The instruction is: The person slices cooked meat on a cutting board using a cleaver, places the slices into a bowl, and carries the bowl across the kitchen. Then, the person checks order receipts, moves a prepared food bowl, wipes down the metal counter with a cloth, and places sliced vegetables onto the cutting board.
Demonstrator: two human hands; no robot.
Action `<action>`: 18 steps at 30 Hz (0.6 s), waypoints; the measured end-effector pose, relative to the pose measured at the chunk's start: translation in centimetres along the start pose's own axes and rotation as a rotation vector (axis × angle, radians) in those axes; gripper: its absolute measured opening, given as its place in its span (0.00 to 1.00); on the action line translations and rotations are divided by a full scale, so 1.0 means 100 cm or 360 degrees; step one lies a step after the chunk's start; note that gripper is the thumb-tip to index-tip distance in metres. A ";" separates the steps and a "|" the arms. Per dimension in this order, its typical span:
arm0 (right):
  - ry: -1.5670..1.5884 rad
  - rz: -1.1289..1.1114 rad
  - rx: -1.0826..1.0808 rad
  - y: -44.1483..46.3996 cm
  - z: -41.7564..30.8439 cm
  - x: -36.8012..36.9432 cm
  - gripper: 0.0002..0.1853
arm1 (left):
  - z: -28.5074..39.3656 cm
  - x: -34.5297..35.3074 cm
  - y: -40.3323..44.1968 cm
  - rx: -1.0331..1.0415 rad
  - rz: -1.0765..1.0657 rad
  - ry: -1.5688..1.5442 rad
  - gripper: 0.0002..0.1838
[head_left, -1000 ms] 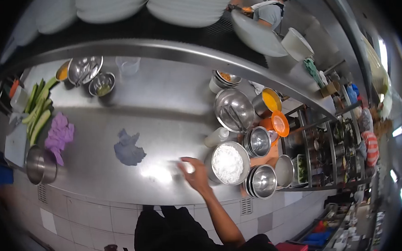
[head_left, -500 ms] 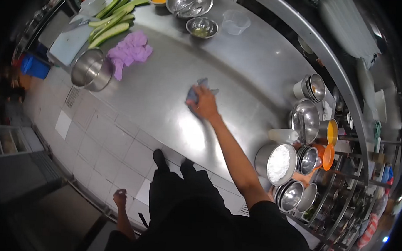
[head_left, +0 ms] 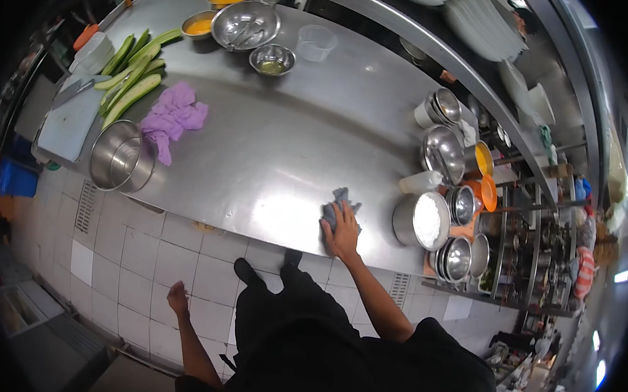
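Note:
My right hand (head_left: pixel 342 233) presses a crumpled grey cloth (head_left: pixel 339 199) against the steel worktop (head_left: pixel 260 143), near its front edge. Its fingers lie over the cloth and hold it down. Beside that hand, to the right, stands a deep steel pot (head_left: pixel 403 222) of white powder. My left hand (head_left: pixel 178 297) hangs over the tiled floor, away from the worktop, its fingers curled and nothing visible in them. On the left part of the worktop lies a bunched purple cloth (head_left: pixel 175 114).
Halved green vegetables (head_left: pixel 136 98), a cutting board (head_left: pixel 68 126) with a knife, and an empty steel pot (head_left: pixel 120 159) are at the left. Bowls, one a large steel bowl (head_left: pixel 231 23), stand at the back. Stacked steel bowls (head_left: pixel 457 259) and a bottle (head_left: pixel 420 182) line the right end.
My right hand has slid the grey cloth rightward and nearer the front edge, its fingers now flatter. The head view has shifted; my left hand still hangs at my side.

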State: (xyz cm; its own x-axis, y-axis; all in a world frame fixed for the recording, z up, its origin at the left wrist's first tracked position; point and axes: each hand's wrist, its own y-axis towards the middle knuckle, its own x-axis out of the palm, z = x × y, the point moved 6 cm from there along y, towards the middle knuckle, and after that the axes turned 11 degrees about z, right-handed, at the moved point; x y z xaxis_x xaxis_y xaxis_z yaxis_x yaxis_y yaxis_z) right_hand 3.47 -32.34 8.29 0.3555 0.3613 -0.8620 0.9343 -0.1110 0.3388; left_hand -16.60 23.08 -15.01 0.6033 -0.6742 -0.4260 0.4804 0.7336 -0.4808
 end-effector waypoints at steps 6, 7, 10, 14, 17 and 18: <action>0.0144 -0.0021 0.0456 -0.023 0.045 -0.024 0.25 | 0.044 0.024 0.071 0.0349 0.0257 0.0566 0.18; 0.0127 -0.0010 0.0463 -0.016 0.044 -0.031 0.25 | 0.026 0.028 0.101 0.0321 0.0280 0.0429 0.17; 0.0170 0.0290 0.0386 0.010 0.036 -0.059 0.27 | 0.143 0.031 0.043 0.0670 0.0680 0.0218 0.16; -0.0184 -0.0164 0.0251 0.029 0.062 0.005 0.37 | 0.269 0.066 -0.021 0.0970 0.0801 -0.0027 0.17; -0.0271 -0.0103 0.0285 0.063 0.073 0.019 0.37 | 0.330 0.107 -0.039 0.1477 0.0842 0.0186 0.17; -0.0264 -0.0102 0.0275 0.078 0.079 0.023 0.37 | 0.345 0.125 -0.044 0.1555 0.0720 0.0149 0.18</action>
State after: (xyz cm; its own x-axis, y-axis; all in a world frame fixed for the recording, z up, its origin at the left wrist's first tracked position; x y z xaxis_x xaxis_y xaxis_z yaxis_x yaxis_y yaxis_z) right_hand 11.77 -39.68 5.99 0.2818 0.2173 -0.9346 0.9407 -0.2543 0.2245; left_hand 10.80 14.39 8.22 0.8210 -0.2971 -0.4875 0.5503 0.6391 0.5373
